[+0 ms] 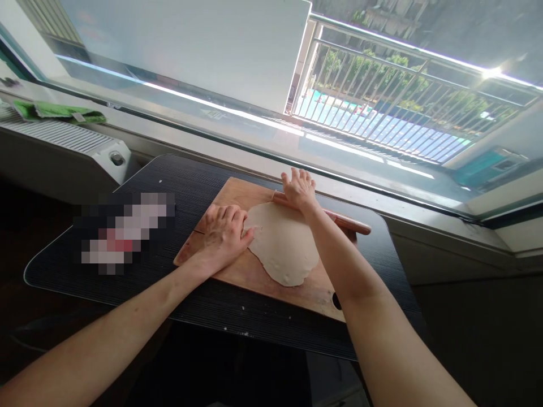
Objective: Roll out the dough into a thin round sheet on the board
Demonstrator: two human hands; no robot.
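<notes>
A flat, thin sheet of pale dough [286, 246] lies on a wooden cutting board [237, 191]. Across the dough's far edge rests a wooden rolling pin [350, 223], its right end sticking out beyond the board. My right hand [300, 189] is on top of the pin, palm down with fingers stretched forward and apart, not wrapped round it. Part of the pin is hidden under that hand and forearm. My left hand [227, 229] lies on the board's left part, fingers spread, thumb and fingertips touching the dough's left edge.
The board sits on a dark table [199, 302] with rounded corners and a few white crumbs. A pixelated patch [127, 229] hides something at the table's left. Behind are a window sill [360, 189], a white radiator [85, 141] and a green cloth [59, 111].
</notes>
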